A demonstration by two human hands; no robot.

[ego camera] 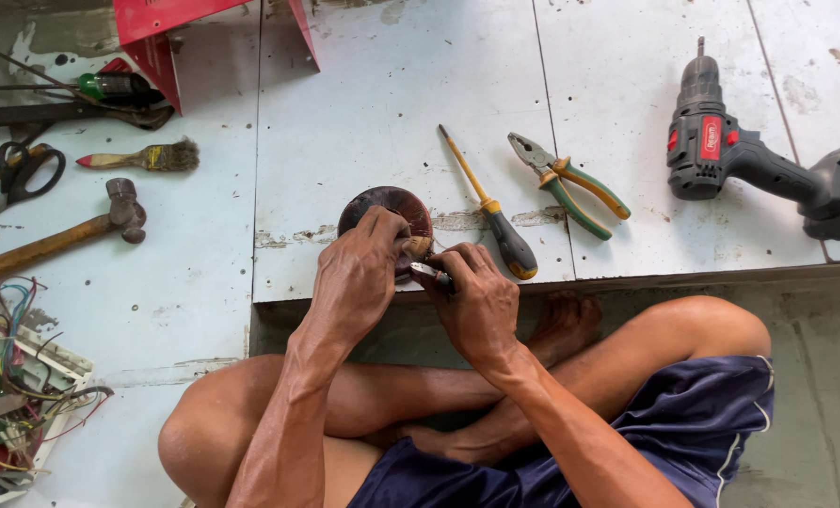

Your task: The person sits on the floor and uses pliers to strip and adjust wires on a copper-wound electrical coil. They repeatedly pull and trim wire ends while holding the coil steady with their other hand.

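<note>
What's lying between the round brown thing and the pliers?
A screwdriver with a yellow shaft and black handle lies between the round brown part and the green-handled pliers, seen from the head camera.

Two bare hands, the left hand (354, 277) and the right hand (476, 306). One round dark brown part (387, 205). One yellow-and-black screwdriver (491, 212). One pair of green-handled pliers (568, 184). One grey cordless drill (759, 160). One wooden-handled hammer (57, 240). One small paintbrush (147, 157). One pair of black scissors (15, 174). One circuit board with coloured wires (15, 386). One red box (170, 33).
</note>
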